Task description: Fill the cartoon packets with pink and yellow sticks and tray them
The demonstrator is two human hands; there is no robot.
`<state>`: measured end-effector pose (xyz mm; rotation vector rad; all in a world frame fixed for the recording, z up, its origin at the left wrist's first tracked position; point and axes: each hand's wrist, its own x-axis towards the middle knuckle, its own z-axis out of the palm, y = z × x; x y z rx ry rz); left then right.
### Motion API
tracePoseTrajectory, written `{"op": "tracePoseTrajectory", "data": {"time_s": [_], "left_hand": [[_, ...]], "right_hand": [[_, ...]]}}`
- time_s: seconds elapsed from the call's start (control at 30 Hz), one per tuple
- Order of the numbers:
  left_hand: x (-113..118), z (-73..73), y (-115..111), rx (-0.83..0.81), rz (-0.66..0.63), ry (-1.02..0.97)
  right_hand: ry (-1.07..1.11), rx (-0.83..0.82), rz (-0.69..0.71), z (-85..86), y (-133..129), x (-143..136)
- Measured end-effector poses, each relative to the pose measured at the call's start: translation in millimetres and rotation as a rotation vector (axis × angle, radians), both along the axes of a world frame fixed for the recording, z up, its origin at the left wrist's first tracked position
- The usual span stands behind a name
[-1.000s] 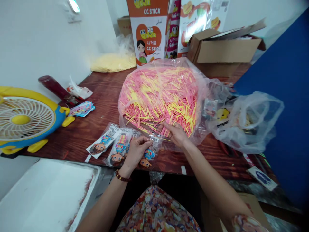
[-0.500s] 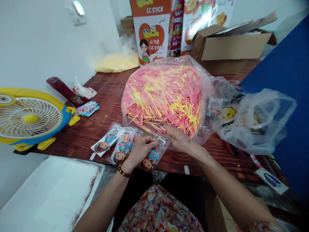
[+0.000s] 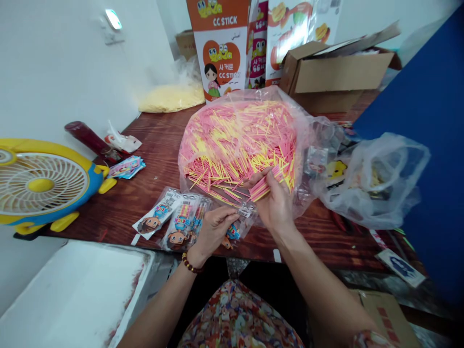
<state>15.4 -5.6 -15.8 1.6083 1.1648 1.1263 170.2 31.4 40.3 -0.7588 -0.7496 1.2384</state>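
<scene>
A bunch of pink and yellow sticks (image 3: 264, 186) rests in my right hand (image 3: 276, 205), whose fingers curl round it. This hand is at the front edge of a large clear bag (image 3: 235, 125) heaped with loose pink and yellow sticks. With fingers pinched, my left hand (image 3: 217, 224) holds the top of a small clear printed packet (image 3: 234, 232) lying on the table; the hand covers part of it. Left of that hand, several printed packets (image 3: 181, 227) overlap, some with sticks showing inside.
A yellow and blue fan (image 3: 47, 183) stands at the left, near a dark red bottle (image 3: 89, 137) and some cards (image 3: 127, 166). Printed cartons (image 3: 221, 53) and an opened cardboard box (image 3: 337, 75) stand behind. A clear plastic bag (image 3: 377, 183) lies at the right.
My right hand has turned up and lifted slightly, now with a bunch of sticks showing in it. My left hand stays at the small packet. The view has shifted slightly.
</scene>
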Motion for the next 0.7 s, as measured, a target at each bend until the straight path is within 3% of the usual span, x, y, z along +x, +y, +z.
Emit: {"op": "tracePoseTrajectory", "data": {"time_s": [0.3, 0.7], "left_hand": [[6, 9.2, 0, -0.032, 0.099, -0.126], [10, 9.5, 11, -0.122, 0.102, -0.264]], "right_hand": [[-0.268, -0.070, -0.004, -22.1, -11, -6], [-0.268, -0.012, 0.284, -18.8, -4, 1]]}}
